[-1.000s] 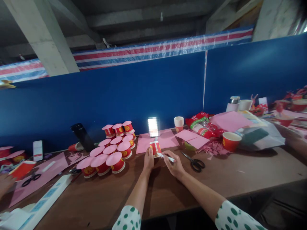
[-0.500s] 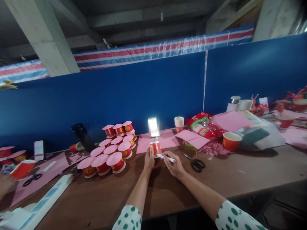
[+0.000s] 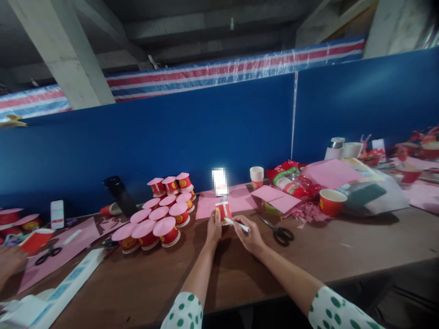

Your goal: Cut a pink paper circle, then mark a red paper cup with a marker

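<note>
My left hand (image 3: 214,227) is closed on the left side of a small red paper cup (image 3: 223,210), held up over the brown table. A thin white pen-like tool (image 3: 242,226) is pinched in my right hand (image 3: 249,234), its tip at the cup's lower edge. Behind the cup lie pink paper sheets (image 3: 206,204) and a bright, blurred-out phone screen. Black scissors (image 3: 282,235) rest right of my right hand. Several red cups with pink paper discs on top (image 3: 166,227) stand in rows to the left.
A black bottle (image 3: 120,196) leans at the back left, near a white power strip (image 3: 70,285). A person's hand (image 3: 12,262) is at far left by a red cup. Paper cups (image 3: 256,177), a red-green packet (image 3: 286,177) and a red bowl (image 3: 332,202) stand right.
The tool's tip has shifted slightly left along the cup's lower edge. At far left, the other person's hand and red cup have moved slightly. My left hand keeps its hold.
</note>
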### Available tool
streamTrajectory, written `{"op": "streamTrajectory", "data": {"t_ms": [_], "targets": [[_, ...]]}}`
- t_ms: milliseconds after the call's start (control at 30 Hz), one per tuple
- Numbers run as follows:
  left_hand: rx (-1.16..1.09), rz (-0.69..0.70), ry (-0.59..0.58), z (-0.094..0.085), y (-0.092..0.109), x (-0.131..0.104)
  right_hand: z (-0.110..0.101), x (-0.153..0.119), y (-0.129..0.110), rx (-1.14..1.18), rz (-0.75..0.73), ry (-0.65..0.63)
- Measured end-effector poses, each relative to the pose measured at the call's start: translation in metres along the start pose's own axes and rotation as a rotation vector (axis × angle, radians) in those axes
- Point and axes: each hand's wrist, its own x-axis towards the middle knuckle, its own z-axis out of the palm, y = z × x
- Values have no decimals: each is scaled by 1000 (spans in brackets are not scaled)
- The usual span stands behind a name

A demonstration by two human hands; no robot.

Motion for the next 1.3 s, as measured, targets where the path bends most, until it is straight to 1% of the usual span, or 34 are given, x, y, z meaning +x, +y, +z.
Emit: {"op": "streamTrajectory", "data": {"t_ms": [133, 367, 500, 600, 800, 967, 1133, 1300], "targets": [[-24, 13, -11, 0, 2, -1, 0, 0, -1, -9, -4, 11], [-24, 7, 9, 1, 5, -3, 1, 0, 0, -23, 2, 8], [-24, 15, -11, 0, 6, -2, -1, 1, -2, -42, 0, 21], [-17, 23, -9, 0, 5, -2, -3, 0, -2, -53, 3, 19], [-23, 24, 6, 0, -1, -1, -2, -1, -1, -43, 24, -26], [-7, 23, 20, 0, -2, 0, -4, 0, -3, -59, 2, 17], [-28, 12, 22, 0, -2, -1, -4, 0, -4, -46, 16, -2], [-24, 34, 26, 0, -3, -1, -4, 0, -4, -42, -1, 27]]}}
